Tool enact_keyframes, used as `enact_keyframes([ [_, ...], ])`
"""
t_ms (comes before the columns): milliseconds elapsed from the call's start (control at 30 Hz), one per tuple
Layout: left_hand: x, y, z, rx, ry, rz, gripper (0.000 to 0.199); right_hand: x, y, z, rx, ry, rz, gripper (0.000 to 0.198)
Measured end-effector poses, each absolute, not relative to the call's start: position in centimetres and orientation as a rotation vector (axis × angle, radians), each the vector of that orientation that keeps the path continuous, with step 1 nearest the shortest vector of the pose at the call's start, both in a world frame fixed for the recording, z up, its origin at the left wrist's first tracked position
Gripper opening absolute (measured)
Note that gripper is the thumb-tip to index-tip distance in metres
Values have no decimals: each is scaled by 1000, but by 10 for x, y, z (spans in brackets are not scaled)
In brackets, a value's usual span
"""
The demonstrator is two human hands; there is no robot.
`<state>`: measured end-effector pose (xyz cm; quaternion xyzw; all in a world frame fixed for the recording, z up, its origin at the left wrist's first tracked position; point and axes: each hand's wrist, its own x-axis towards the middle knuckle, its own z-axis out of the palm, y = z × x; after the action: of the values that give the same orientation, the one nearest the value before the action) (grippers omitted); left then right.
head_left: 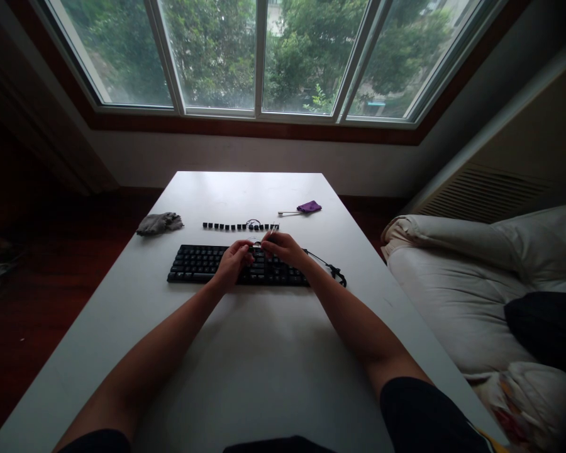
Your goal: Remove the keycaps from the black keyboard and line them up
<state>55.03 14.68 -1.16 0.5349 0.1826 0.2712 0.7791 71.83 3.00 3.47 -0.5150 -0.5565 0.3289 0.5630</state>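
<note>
A black keyboard (198, 263) lies across the white table, partly covered by my hands. Above its upper edge, my left hand (236, 257) is closed, thumb and fingers pinched around something too small to name. My right hand (283, 246) is close beside it, its fingers pinching a thin pale stick (274, 228) that points up and away. Between the fingertips is a small shiny bit (257, 244), unclear in shape. Just beyond the hands, several black keycaps (226, 227) stand in a row, with a thin dark wire loop (253, 222) by them.
A crumpled grey cloth (159, 224) lies at the table's left edge. Toward the back right are a purple cloth (309, 206) and a thin white stick (288, 214). The keyboard's black cable (336, 272) is bundled at its right end. A pale sofa (453, 283) stands to the right.
</note>
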Motion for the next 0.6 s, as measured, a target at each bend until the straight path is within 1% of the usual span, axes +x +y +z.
enact_keyframes([
  [133, 551, 147, -13, 1188, 379, 620, 36, 722, 34, 30, -1274, -1252, 696, 36],
  [267, 551, 148, -16, 1226, 365, 668, 46, 725, 38, 26, -1375, -1238, 699, 32],
  [333, 552, 148, -16, 1244, 376, 690, 43, 725, 40, 25, -1458, -1283, 624, 29],
  [433, 551, 148, -15, 1298, 364, 711, 34, 725, 40, 25, -1519, -1372, 508, 25],
  [600, 550, 146, -13, 1368, 351, 718, 29, 722, 36, 30, -1570, -1421, 490, 24],
])
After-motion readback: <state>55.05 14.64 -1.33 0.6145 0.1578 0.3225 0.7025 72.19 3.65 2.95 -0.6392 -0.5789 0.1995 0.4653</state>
